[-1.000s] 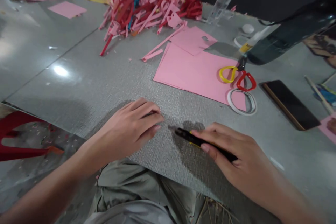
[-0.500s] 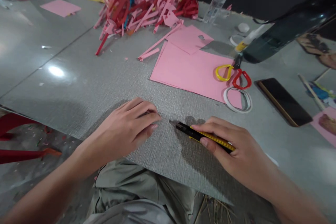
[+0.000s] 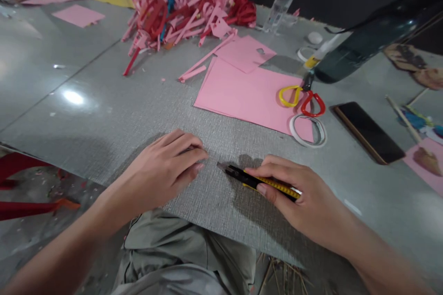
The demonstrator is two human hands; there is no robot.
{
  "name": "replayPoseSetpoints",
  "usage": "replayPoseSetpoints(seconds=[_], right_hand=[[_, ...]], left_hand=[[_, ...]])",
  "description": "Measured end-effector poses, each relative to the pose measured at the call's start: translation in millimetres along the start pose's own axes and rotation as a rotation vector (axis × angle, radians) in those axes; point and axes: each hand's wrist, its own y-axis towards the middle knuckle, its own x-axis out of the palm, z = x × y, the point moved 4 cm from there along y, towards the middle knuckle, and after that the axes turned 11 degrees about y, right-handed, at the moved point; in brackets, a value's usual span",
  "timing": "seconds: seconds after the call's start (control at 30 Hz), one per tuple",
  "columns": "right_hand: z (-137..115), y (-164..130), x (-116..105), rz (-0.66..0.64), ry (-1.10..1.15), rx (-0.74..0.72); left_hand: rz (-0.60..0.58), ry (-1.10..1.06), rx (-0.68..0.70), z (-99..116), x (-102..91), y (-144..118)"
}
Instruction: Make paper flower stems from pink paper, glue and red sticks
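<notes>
Since the earlier frame our right hand (image 3: 304, 205) has drawn the utility knife (image 3: 258, 180) slightly back toward us; left hand (image 3: 162, 170) hasn't shifted. Right fingers are wrapped around the yellow-and-black knife body, blade tip resting on the grey textured mat (image 3: 138, 110), just right of the left fingertips. Left hand lies palm down on the mat, fingers pressed together and slightly curled; we can't tell whether anything sits under them. Pink paper sheets (image 3: 242, 92) lie further back, with scissors (image 3: 301, 99) and a tape ring (image 3: 308, 131) on their right edge. Phone (image 3: 368, 131) lies beside those.
</notes>
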Motion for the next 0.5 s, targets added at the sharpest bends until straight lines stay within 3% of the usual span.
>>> replayPoseSetpoints(seconds=[0.33, 0.5], right_hand=[[-1.4, -5.1, 1.2, -0.085, -0.041, 0.064], [-1.8, -4.5, 3.0, -0.007, -0.032, 0.061]], left_hand=[[0.011, -0.009, -0.006, 0.8, 0.1, -0.3], [0.004, -0.006, -0.011, 0.4, -0.4, 0.3]])
